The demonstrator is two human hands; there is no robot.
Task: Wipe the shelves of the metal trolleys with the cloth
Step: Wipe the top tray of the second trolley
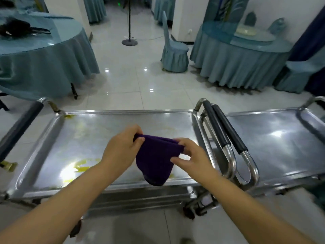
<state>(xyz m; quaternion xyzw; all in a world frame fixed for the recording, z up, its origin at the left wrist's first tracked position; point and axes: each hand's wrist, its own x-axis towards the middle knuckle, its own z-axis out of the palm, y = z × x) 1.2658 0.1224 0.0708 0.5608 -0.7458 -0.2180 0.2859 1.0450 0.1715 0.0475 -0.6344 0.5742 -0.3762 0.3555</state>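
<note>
Steel trolley shelf (109,131) is lying beneath the purple cloth (154,159), which is hanging just above it; left hand (121,150) and right hand (190,155) are each pinching an upper corner. Folding it flat before scrubbing the yellow stains (83,166) seems wise.

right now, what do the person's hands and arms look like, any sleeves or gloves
The left hand and right hand are bare: no gloves, rings or watch visible, and no sleeve shows on either forearm within the frame.
</note>
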